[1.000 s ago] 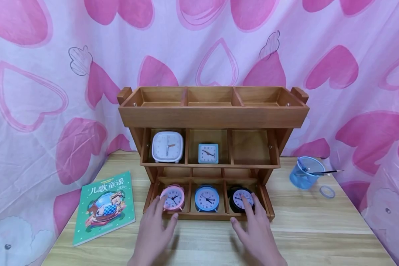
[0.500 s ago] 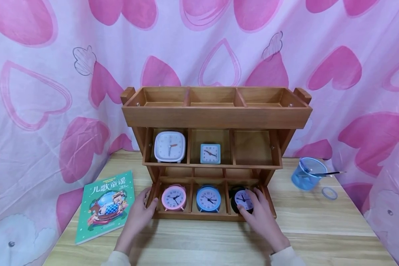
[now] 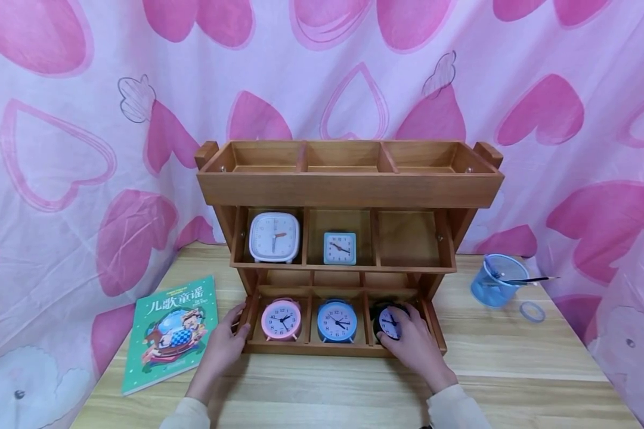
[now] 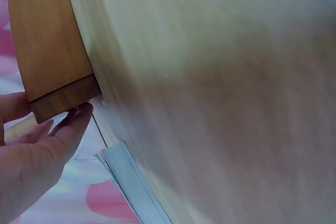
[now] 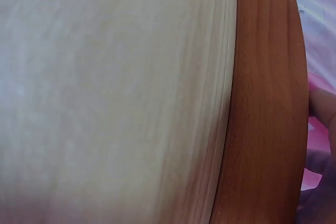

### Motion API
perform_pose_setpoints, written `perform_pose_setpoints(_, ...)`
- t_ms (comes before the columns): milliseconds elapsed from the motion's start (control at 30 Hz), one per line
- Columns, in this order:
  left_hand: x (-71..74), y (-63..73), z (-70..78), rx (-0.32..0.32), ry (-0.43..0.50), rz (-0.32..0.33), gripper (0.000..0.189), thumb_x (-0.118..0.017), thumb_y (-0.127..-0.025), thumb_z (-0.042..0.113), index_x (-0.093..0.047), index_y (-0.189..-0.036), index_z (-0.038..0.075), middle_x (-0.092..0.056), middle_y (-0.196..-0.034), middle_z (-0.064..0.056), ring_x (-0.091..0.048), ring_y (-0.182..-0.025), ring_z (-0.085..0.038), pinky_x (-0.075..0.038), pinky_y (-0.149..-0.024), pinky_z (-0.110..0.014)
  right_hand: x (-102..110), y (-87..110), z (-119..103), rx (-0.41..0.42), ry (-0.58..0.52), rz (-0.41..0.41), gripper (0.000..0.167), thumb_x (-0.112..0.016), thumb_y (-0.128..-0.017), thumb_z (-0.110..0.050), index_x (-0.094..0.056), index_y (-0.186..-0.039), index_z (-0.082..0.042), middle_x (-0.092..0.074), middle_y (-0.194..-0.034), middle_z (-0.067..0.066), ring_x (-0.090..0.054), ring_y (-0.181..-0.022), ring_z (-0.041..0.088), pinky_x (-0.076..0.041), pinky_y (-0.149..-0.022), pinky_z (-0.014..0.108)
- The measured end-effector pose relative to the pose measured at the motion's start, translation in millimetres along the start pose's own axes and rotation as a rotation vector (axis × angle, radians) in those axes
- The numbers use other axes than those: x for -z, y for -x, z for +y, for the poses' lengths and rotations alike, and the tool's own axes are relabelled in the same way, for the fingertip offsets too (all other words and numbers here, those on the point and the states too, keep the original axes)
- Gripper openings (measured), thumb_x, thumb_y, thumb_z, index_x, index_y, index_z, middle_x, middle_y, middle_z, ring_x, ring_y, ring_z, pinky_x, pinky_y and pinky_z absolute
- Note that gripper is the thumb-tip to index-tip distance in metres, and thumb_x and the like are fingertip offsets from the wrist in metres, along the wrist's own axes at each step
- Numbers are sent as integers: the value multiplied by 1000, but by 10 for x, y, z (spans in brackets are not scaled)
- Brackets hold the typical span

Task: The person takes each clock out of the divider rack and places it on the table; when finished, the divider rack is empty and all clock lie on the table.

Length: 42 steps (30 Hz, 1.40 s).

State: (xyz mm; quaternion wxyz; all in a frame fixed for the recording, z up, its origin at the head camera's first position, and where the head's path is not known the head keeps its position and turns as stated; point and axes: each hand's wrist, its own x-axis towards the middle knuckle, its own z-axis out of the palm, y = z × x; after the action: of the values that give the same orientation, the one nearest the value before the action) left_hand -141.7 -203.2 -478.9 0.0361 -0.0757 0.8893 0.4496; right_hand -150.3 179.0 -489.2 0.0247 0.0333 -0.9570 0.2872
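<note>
A brown wooden three-tier organizer (image 3: 349,189) stands on the table. My left hand (image 3: 226,341) holds the left end of its bottom tier; in the left wrist view, thumb and fingers (image 4: 71,132) lie on either side of the wooden corner. At the bottom right compartment, my right hand (image 3: 415,342) grips a black alarm clock (image 3: 378,322), covering part of its face. Beside that clock, a blue alarm clock (image 3: 336,321) sits in the middle compartment and a pink one, the pink alarm clock (image 3: 281,320), in the left. Only a few right fingers show in the right wrist view.
On the middle tier are a white clock (image 3: 274,237) and a small light-blue square clock (image 3: 340,248). A green book (image 3: 172,333) lies at left. A blue mesh pen holder (image 3: 495,286) and a blue ring (image 3: 532,311) are at right, before a heart-print curtain.
My left hand has moved left, from in front of the pink clock to the organizer's left end. My right hand has closed round the black clock, which is turned slightly.
</note>
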Motion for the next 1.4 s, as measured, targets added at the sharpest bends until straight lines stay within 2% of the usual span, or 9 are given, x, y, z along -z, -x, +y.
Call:
perform_pose_setpoints(233,-15,-15,-47,40,39,0,52,-46,-104,12,-32,-154,10,-39,-151,-29,-42,-135,-47,-45,-103,-57,-33,-9,6,16,15,55,58,-77,-81,-30,-61,-132,-6,-45,-143,28,-53,-118,44,-49,-92,62)
perform_pose_setpoints(500,-33,-34,-60,27,53,11,52,-49,-103,11,-35,-153,9,-41,-148,-31,-43,-135,-48,-43,-104,-58,-2,5,-23,33,-29,131,53,-77,-79,-26,-65,-127,-5,-51,-136,28,-57,-114,40,-51,-91,58)
perform_pose_setpoints(733,-32,-20,-37,30,50,18,51,-48,-103,10,-36,-152,8,-43,-147,-31,-46,-133,-47,-46,-103,-57,255,94,-105,100,-53,253,52,-81,-74,-22,-67,-122,-6,-53,-133,27,-56,-113,42,-53,-87,58)
perform_pose_setpoints(867,-20,-17,-45,30,45,19,51,-49,-103,11,-37,-153,10,-42,-148,-30,-44,-134,-47,-44,-104,-57,449,225,-89,73,-48,260,52,-79,-76,-23,-65,-124,-8,-48,-138,27,-54,-114,44,-52,-86,61)
perform_pose_setpoints(1033,5,-17,-65,37,40,6,52,-50,-103,12,-37,-153,12,-41,-150,-28,-42,-136,-46,-43,-105,-58,649,387,62,35,-34,336,52,-80,-75,-20,-65,-123,-7,-48,-137,25,-55,-111,44,-51,-83,64)
perform_pose_setpoints(1200,33,-23,-60,33,47,3,51,-49,-103,12,-37,-153,12,-41,-149,-28,-42,-135,-46,-44,-104,-57,799,414,339,12,-31,445,51,-80,-74,-16,-65,-121,-4,-50,-132,25,-53,-109,47,-48,-81,67)
perform_pose_setpoints(1300,30,-27,-62,29,49,2,51,-49,-103,12,-37,-153,11,-42,-149,-29,-43,-135,-46,-45,-104,-56,849,387,556,-4,-10,472,51,-79,-73,-16,-64,-120,-1,-50,-130,28,-52,-110,50,-45,-82,67)
perform_pose_setpoints(1400,15,-32,-67,38,49,-3,51,-50,-103,12,-37,-153,11,-42,-149,-28,-44,-135,-46,-46,-103,-55,861,358,768,-23,22,458,51,-79,-74,-17,-64,-119,1,-50,-127,31,-51,-108,51,-44,-82,67)
